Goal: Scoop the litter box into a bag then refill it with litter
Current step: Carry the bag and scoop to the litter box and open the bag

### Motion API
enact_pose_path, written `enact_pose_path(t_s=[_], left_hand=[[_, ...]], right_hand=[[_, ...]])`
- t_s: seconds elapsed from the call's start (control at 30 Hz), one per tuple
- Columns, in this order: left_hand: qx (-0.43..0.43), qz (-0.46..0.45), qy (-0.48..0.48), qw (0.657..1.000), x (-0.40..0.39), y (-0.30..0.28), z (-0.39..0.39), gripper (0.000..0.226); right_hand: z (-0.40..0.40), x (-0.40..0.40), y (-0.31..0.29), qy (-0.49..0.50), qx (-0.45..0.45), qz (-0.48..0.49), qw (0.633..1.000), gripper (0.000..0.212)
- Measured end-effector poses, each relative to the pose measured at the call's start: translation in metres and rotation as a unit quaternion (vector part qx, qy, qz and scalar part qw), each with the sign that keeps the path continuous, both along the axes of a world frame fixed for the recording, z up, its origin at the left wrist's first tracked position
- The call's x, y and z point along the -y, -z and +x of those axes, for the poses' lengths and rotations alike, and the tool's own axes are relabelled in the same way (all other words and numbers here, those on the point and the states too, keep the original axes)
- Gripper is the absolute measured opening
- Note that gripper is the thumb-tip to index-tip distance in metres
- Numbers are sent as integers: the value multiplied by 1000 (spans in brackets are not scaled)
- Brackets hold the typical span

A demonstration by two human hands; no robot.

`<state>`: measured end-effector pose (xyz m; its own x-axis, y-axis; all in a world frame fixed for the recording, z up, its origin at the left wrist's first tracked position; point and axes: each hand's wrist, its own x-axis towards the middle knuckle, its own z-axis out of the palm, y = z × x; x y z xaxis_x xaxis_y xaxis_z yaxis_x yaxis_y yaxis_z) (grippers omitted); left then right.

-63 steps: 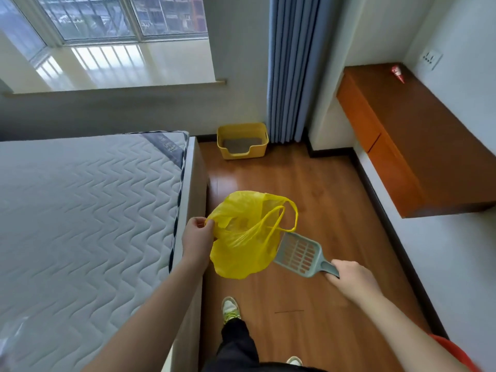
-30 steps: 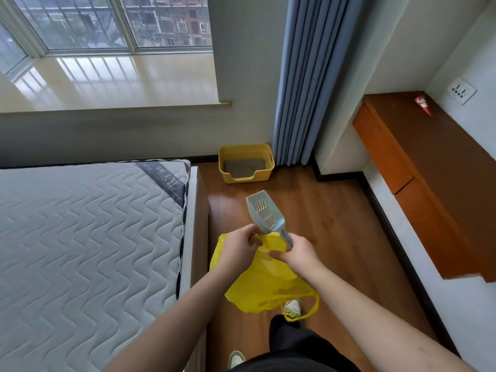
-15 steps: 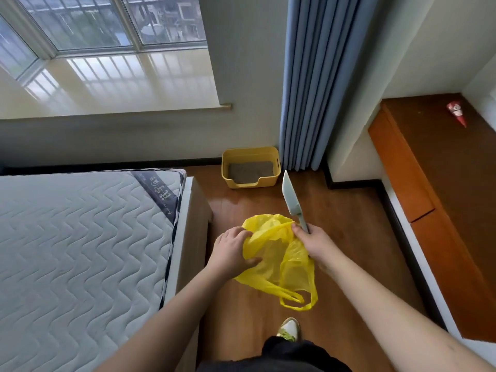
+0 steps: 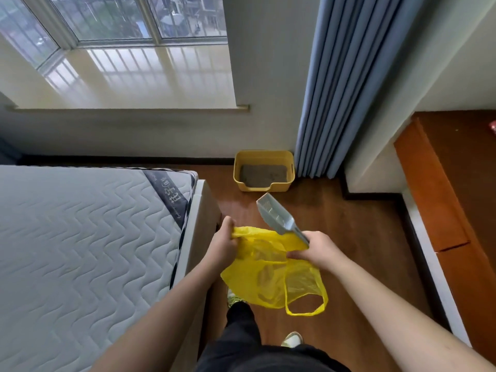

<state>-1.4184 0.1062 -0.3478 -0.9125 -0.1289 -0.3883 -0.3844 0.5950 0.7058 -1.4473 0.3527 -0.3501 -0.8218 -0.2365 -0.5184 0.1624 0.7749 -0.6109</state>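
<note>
While the person stands on the wooden floor (image 4: 357, 237) beside the bed, both hands are busy with a yellow plastic bag (image 4: 268, 275). Their left hand (image 4: 224, 244) has its fingers curled tight round one gathered edge of the bag's mouth. Their right hand (image 4: 316, 249) pinches the opposite edge and, in the same grasp, holds the handle of a grey litter scoop (image 4: 277, 214). Between the two grips the top of the bag is stretched fairly taut, and the rest of it hangs below the hands, with one loop handle dangling lowest under the right hand. The scoop's slotted blade juts up and away from the right hand, tilted toward the left-hand side.

Well beyond both hands, past the tip of the scoop, the yellow litter box (image 4: 264, 170) sits on the floor against the wall, with grey litter (image 4: 263, 174) in its bottom. A blue curtain (image 4: 338, 84) hangs just to the right of the box. To the left of the left hand lies a quilted grey mattress (image 4: 80, 237); well off to the right of the right hand runs a brown wooden counter (image 4: 461, 183). Below the hanging bag a dark trouser leg and pale shoes show.
</note>
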Motion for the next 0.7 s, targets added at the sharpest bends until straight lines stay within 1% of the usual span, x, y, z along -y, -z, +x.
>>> enact_pose_path(t_s=[0.03, 0.07, 0.1, 0.13, 0.2, 0.23, 0.27, 0.33, 0.4, 0.5, 0.57, 0.7], left_hand=[[0, 20, -16, 1000, 5, -1, -7, 30], [0, 39, -31, 999, 11, -2, -15, 36], [1, 54, -40, 998, 18, -1, -24, 41], [7, 63, -39, 997, 26, 1, -32, 44], [36, 38, 6, 999, 43, 2, -51, 42], [51, 11, 40, 998, 52, 3, -61, 40], [67, -11, 70, 995, 62, 4, -70, 37], [105, -34, 107, 988, 79, 4, -89, 37], [138, -45, 115, 983, 96, 7, -108, 39], [174, -15, 79, 982, 115, 12, -130, 47], [182, 8, 54, 982, 125, 14, -143, 45], [170, 94, 13, 981, 139, 18, -162, 32]], right_hand=[[-6, 4, 3, -11, 0, 29, 1000, 24], [-12, 9, 5, -11, -2, 48, 999, 25], [-19, 14, 9, 0, -5, 53, 999, 27], [-26, 18, 12, 17, -6, 54, 998, 23], [-43, 29, 15, 46, 9, 49, 998, 2], [-52, 35, 17, 59, 25, 48, 997, 12], [-61, 41, 19, 65, 37, 53, 996, 18], [-77, 55, 19, 75, 39, 52, 995, 21], [-93, 68, 18, 90, 26, 44, 995, 21], [-110, 84, 13, 105, 13, 20, 994, 15], [-117, 93, 13, 105, 7, 4, 994, 18], [-126, 99, 9, 72, 26, -3, 997, 43]])
